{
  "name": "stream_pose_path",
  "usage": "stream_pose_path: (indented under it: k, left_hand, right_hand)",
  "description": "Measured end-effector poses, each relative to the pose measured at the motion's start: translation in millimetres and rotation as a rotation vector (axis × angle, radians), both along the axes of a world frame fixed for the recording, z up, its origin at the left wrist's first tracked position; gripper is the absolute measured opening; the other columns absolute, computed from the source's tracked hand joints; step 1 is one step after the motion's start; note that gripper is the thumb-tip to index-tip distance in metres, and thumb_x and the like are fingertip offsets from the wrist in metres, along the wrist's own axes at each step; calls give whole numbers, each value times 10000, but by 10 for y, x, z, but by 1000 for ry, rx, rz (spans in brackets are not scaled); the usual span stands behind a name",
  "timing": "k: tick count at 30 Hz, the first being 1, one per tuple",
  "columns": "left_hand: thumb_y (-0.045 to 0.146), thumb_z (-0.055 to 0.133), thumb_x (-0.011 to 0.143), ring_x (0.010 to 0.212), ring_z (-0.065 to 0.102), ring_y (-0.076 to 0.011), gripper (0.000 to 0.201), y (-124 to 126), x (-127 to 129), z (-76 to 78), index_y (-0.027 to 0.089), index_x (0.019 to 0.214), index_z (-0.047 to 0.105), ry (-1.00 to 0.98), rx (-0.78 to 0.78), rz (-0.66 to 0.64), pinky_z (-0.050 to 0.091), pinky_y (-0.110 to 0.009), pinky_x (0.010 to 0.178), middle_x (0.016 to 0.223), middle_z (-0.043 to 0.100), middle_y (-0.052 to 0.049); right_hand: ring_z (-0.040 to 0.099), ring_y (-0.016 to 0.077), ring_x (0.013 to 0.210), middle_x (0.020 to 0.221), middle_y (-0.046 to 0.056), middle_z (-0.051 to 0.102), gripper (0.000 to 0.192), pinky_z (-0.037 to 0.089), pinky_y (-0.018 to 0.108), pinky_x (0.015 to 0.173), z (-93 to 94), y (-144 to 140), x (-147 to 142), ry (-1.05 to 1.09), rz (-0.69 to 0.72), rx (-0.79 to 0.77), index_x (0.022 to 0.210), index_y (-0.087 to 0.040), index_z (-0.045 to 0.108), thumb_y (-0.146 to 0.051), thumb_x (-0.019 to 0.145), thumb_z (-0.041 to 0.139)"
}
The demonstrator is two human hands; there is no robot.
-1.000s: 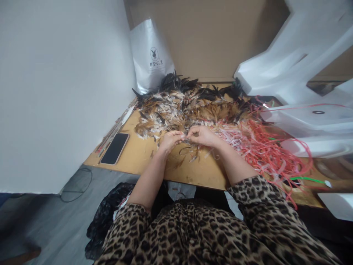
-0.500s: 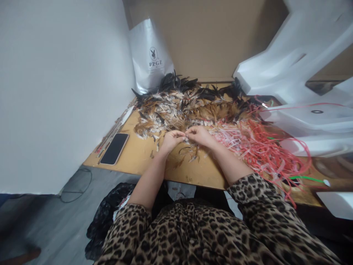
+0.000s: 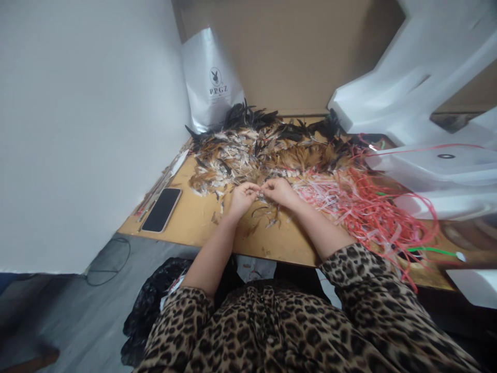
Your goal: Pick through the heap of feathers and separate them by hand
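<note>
My left hand and my right hand meet at the fingertips just above the near side of the table. Fingers of both are closed in a pinch. What lies between them is too small to make out, though pale wisps show just under the fingertips. A few loose brown feathers lie on the wood below. Directly beyond my hands spreads a heap of brown, white and black feathers. A tangle of red and pale pink plastic strips lies beside my right forearm.
A phone lies face up at the table's left end, with thin sticks along the wall side. A white printed bag stands at the back left. White machine parts stand at the right. A black plastic bag sits on the floor.
Both hands stay pinched together in nearly the same place, with only slight finger movement. The feathers and strips look unchanged.
</note>
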State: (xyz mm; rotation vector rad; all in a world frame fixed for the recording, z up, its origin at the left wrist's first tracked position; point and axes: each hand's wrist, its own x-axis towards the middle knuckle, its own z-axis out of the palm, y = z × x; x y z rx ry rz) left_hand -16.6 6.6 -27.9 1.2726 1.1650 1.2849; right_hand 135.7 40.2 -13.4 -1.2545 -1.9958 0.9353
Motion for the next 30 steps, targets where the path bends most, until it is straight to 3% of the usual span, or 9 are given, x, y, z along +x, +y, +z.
stream_pose_path:
  k: [10,17,24,30]
  left_hand:
    - [164,598,646,531,523,-86,147,36,-4,-100,154,792,612,84,15,72,432,-222,532,638,580,2]
    - [158,609,659,678,584,-127,88,16,-47,-75,168,731,659,282,110,160,466,-254,655,732,651,-27]
    - [176,580,701,652,576,-119,99,15,-66,-67,168,744,669,356,176,140,465,-248,650,732,657,-21]
    - [194,599,703,730,596,-136,81,-19,-62,-4,169,730,670,401,237,178,461,-258,717,758,664,-30]
  right_hand:
    - [501,91,520,577,6,626,174,339,189,488,74,-82,-71,-116,-43,-7,657,-135,674,-252,650,545]
    - [513,97,537,598,15,630,156,364,195,506,39,-78,-87,-41,10,10,646,-141,650,-257,657,546]
    - [518,90,457,573,-10,617,195,382,186,440,37,-59,-56,155,65,-148,867,-152,600,-233,700,541]
    - [566,98,508,609,9,637,124,432,196,480,72,-35,-17,213,149,-247,783,-144,621,-216,688,588]
